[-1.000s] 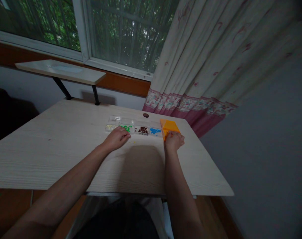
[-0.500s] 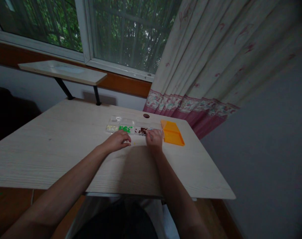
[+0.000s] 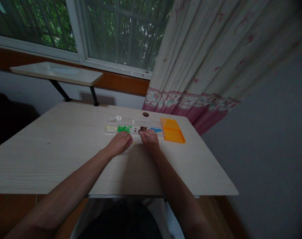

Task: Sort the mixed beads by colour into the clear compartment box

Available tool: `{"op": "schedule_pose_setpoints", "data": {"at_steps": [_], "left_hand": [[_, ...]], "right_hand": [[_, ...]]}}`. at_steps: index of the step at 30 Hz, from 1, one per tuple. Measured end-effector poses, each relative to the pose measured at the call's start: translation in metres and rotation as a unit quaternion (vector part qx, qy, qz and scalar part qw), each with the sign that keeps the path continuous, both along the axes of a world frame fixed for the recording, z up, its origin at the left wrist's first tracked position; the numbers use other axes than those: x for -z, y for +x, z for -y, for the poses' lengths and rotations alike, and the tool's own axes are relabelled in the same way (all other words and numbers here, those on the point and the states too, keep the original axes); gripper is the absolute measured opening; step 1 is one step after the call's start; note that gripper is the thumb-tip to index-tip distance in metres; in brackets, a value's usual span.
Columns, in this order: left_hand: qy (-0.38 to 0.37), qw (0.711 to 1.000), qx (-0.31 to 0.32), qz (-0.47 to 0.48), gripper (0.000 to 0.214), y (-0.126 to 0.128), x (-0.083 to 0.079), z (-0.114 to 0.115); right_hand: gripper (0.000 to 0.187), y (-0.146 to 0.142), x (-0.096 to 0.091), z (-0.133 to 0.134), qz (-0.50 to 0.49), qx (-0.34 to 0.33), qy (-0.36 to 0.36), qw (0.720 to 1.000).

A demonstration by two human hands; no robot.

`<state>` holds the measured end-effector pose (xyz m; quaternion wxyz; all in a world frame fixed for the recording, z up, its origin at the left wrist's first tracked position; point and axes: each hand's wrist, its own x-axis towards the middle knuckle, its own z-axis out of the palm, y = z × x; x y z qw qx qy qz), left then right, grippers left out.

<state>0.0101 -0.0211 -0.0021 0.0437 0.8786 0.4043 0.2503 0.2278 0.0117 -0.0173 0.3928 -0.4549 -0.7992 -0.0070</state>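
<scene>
A row of clear lidded boxes lies across the desk, holding small pieces sorted by colour: pale yellow pieces (image 3: 111, 128), green pieces (image 3: 124, 128), dark brown pieces (image 3: 143, 128) and blue pieces (image 3: 156, 130). My left hand (image 3: 121, 142) rests in front of the green box, its fingers curled together at the tips; what they hold is too small to make out. My right hand (image 3: 150, 138) is at the near edge of the brown box with thumb and fingers pinched. Anything between them is hidden. A tiny yellow piece (image 3: 134, 142) lies on the desk between the hands.
An open orange case (image 3: 174, 134) lies right of the boxes. A raised shelf (image 3: 58, 73) on black legs stands at the desk's (image 3: 73, 166) back left. Behind the desk are a window and a patterned curtain (image 3: 190, 83). A round hole (image 3: 145, 114) pierces the desk near its back edge.
My right hand has moved left, uncovering the blue pieces, and now pinches by the brown box. My left hand's fingers and thumb have drawn together. The view has shifted slightly.
</scene>
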Motion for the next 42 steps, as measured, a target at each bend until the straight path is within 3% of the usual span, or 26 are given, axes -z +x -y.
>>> {"op": "schedule_pose_setpoints", "data": {"at_steps": [7, 14, 20, 30, 42], "left_hand": [[-0.029, 0.980, -0.057, 0.187, 0.023, 0.005, -0.001, -0.008], [-0.158, 0.931, -0.041, 0.326, 0.029, 0.011, 0.007, -0.013], [-0.214, 0.919, -0.033, 0.331, 0.030, 0.009, 0.004, -0.013], [-0.205, 0.920, -0.061, 0.328, 0.030, 0.008, 0.002, -0.012], [-0.212, 0.908, -0.089, 0.349, 0.037, 0.008, 0.001, -0.011]], "right_hand": [[0.017, -0.008, -0.002, 0.005, -0.007, -0.088, 0.015, 0.996], [0.021, -0.022, -0.004, 0.014, -0.005, -0.094, 0.036, 0.995], [0.020, -0.022, -0.010, 0.019, 0.040, -0.067, 0.048, 0.996], [0.019, -0.027, -0.019, 0.029, 0.109, -0.017, 0.054, 0.992], [0.020, -0.027, -0.020, 0.029, 0.107, -0.017, 0.068, 0.992]]}}
